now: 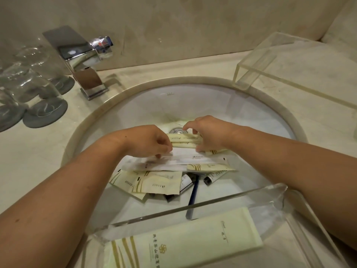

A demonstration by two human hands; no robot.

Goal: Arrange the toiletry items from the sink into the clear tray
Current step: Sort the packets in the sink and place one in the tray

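From the head camera, everything can be placed against the sink (241, 105). Both hands reach into its basin near the drain (176, 130). The left hand (148, 141) and right hand (207, 133) each pinch an end of a pair of slim cream sachets (183, 140) held just above the pile. Beneath them lie long white packets (179, 158), then more cream sachets (154, 183), small dark-capped tubes (212, 177) and a dark blue handle (194, 192), probably a toothbrush, toward the sink's near side.

The clear tray (278, 192) rests over the sink's near rim and already holds one large cream packet (185, 238). A second clear box (257, 62) sits on the worktop (38, 151) beyond the sink's right rim; a chrome tap (83, 60) and glasses (29, 84) stand to the sink's left.

To do this step well, I would keep the two sachets squared together, lift them clear of the pile without dragging the white packets, and lay them flat beside the large packet, parallel to it.
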